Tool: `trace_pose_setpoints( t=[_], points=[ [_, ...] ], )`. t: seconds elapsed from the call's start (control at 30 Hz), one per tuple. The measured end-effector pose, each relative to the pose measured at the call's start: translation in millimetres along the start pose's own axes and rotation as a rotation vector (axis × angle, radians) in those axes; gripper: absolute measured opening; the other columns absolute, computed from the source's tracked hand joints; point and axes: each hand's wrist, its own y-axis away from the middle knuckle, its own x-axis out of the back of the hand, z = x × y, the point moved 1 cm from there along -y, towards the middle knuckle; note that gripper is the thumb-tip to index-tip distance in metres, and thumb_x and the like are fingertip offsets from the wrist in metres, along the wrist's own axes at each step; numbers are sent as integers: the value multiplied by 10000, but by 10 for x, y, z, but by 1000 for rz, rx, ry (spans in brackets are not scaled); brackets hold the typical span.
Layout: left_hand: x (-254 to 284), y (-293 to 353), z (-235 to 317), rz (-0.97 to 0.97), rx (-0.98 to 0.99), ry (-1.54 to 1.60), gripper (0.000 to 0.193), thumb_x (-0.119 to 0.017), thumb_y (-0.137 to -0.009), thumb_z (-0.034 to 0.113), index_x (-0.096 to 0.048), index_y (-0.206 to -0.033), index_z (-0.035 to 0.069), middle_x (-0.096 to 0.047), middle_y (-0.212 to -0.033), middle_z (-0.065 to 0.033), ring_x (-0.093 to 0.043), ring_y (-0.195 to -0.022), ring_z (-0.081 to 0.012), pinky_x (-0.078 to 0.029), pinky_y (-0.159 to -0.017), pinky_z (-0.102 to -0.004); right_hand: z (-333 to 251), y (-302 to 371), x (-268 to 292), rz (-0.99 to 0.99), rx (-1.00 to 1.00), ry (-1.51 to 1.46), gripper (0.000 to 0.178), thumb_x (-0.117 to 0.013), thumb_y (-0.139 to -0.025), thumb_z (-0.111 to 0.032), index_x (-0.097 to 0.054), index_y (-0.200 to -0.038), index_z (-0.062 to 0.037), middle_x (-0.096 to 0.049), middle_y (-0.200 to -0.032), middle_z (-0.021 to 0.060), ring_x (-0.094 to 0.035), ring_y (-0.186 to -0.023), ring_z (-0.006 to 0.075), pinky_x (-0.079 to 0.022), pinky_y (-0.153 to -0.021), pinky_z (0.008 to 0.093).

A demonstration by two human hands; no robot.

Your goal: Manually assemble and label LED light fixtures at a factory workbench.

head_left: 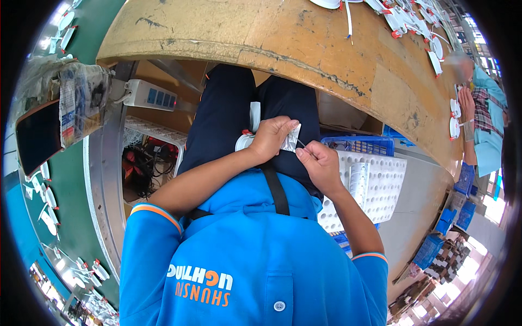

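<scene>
Over my lap, my left hand [269,139] is closed, with thumb and fingers pinching a small silvery-white sheet [292,138] that looks like a strip of labels. A round white lamp fitting [244,141] with a red clip lies under that hand and wrist, partly hidden. Just to the right, my right hand [321,164] is closed on a thin dark rod-like tool [300,143], whose tip reaches the sheet's edge. Its exact kind is too small to tell. A pale flat strip [255,116] stands beyond my left hand, between my thighs.
The curved wooden bench [244,32] arches over my knees, with white lamp fittings [405,19] at far right. Right of me, a perforated white foam tray [383,187] bears a silvery roll [358,182] beside a blue basket [361,144]. A power strip [151,94] and phone [39,136] are left; a co-worker [486,117] sits right.
</scene>
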Motion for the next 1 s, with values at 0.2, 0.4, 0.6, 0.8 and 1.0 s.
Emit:
trace_pose_setpoints(
  t=[0.2,0.4,0.6,0.8,1.0],
  points=[
    [34,-88,-83,101,72,157,364,-430,-900,318,-501,-651,61,-415,-472,8,-383,-353,-68,-321,-328,-211,91,14,16,-29,-32,-43,251,-603,-790,-185,-513,-644,-3,-414,-495,4,-347,-486,52,-285,-432,238],
    [152,-29,20,91,322,477,308,-386,-916,317,-487,-891,26,-519,-658,-27,-522,-593,-119,-460,-576,-251,227,122,63,-25,-129,-190,253,-590,-809,-206,-525,-668,-6,-449,-541,-27,-349,-513,32,-277,-445,211],
    [278,72,84,-373,328,106,309,-450,-894,279,-528,-1004,0,-569,-882,-51,-547,-780,-100,-453,-728,-242,234,146,64,3,-99,-151,248,-585,-817,-209,-531,-678,-12,-462,-560,-35,-367,-537,19,-288,-460,200],
    [337,25,1,-558,253,-84,163,-631,-768,130,-585,-849,-4,-561,-706,-20,-513,-675,-59,-416,-626,-209,284,189,12,31,-126,-267,255,-587,-818,-228,-533,-685,-17,-474,-581,-34,-375,-554,19,-295,-482,192],
    [306,58,68,-483,307,109,190,-658,-711,37,-593,-876,-32,-566,-624,-26,-522,-586,-72,-408,-539,-204,295,216,4,32,-144,-238,231,-582,-823,-208,-535,-691,-25,-469,-596,-47,-367,-568,16,-291,-491,187]
  ],
)
